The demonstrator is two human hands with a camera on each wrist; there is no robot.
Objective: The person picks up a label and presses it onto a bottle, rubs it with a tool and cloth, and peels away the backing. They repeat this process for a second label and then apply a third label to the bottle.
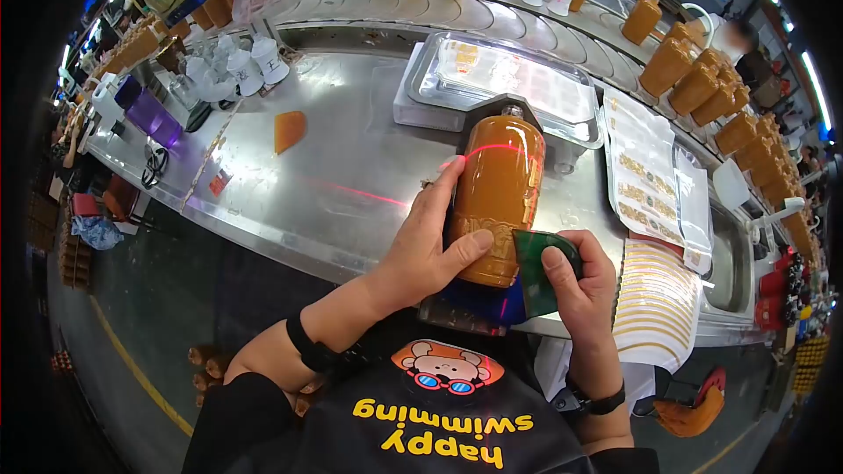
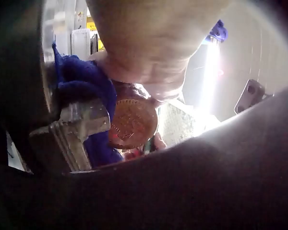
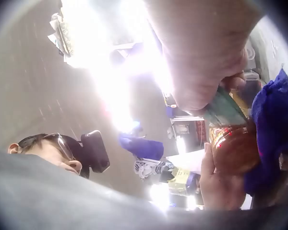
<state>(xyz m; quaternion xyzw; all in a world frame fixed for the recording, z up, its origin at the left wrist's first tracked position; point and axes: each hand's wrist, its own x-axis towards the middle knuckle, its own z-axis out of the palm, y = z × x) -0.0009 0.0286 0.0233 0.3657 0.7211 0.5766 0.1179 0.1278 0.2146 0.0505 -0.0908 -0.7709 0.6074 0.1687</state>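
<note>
A glossy brown bottle (image 1: 502,184) lies on a dark holder, its neck away from the body and a red light line across it. My left hand (image 1: 426,246) grips its left side, thumb over the lower part. My right hand (image 1: 587,288) pinches a green translucent scraper (image 1: 537,276), whose edge meets the bottle's lower right side. The left wrist view shows the bottle's round base (image 2: 134,123) beside blue cloth (image 2: 84,79), below my left hand (image 2: 144,43). In the right wrist view, my right hand (image 3: 201,57) holds the scraper (image 3: 225,112) against the bottle (image 3: 236,151).
Behind the bottle, a clear tray (image 1: 505,79) holds printed sheets. Decal sheets (image 1: 645,175) and a gold-striped sheet (image 1: 657,298) lie to the right, near a sink (image 1: 729,276). An orange piece (image 1: 289,131) and a purple bottle (image 1: 149,112) are left. A conveyor (image 1: 421,9) curves behind.
</note>
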